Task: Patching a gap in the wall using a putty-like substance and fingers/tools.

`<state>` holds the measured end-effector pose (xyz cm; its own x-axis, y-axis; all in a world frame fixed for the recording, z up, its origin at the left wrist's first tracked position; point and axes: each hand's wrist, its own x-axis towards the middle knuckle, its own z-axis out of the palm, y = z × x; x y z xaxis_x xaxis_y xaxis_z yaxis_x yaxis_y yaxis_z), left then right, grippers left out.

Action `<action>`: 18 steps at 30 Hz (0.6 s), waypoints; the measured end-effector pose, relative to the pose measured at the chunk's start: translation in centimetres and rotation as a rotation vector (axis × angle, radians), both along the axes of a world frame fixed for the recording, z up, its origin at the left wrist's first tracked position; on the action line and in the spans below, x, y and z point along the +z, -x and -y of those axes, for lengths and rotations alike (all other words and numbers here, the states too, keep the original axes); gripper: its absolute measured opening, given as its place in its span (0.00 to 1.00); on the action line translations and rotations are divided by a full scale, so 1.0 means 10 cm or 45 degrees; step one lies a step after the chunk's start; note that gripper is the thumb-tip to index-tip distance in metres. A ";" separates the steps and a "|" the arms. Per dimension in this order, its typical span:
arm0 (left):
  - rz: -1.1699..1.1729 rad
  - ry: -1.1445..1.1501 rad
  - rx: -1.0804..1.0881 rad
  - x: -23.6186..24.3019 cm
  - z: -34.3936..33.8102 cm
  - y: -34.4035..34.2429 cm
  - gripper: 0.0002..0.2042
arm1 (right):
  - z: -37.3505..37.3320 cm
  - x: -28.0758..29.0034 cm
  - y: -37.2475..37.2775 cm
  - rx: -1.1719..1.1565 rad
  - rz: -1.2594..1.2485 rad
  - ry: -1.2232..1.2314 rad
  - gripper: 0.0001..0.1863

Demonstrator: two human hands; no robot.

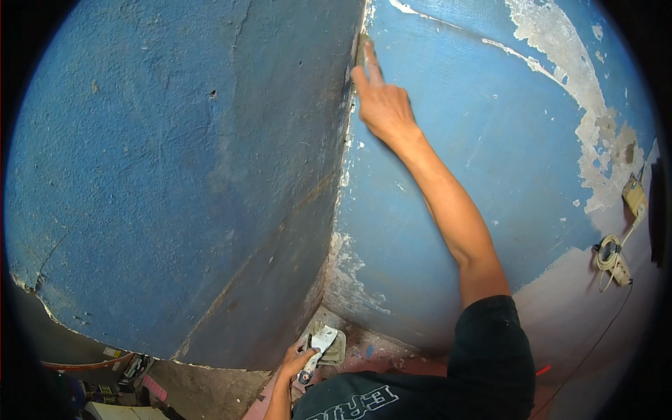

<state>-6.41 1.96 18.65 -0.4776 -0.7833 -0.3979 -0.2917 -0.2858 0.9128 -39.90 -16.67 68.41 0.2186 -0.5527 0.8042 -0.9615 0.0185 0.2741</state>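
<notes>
Right hand [385, 108]: raised to the corner [344, 164] between two blue walls, index finger extended, thumb spread – no tool visible in it. Contents under the fingertip, if any, cannot be told. Left hand [297, 361]: low, near the foot of the corner, fingers closed around a scraper [323, 339] with a pale blade. A grey tray [339, 348] sits just behind the scraper; whether the hand also supports it is unclear.

Likely faults: sliding a bare fingertip along the chipped, rough edge may scratch the skin or dislodge paint flakes. With attention directed upward, a loosened left grip could drop the scraper – or tip the tray.
</notes>
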 end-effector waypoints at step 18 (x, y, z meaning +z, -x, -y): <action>-0.001 -0.108 0.056 0.08 -0.04 0.07 0.35 | -0.10 0.26 0.10 -0.066 -0.117 -0.055 0.12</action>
<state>-7.09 2.35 19.43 -0.4435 -0.7673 -0.4632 -0.2763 -0.3746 0.8851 -40.86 -15.66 70.99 0.2608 -0.5990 0.7571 -0.9302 0.0538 0.3630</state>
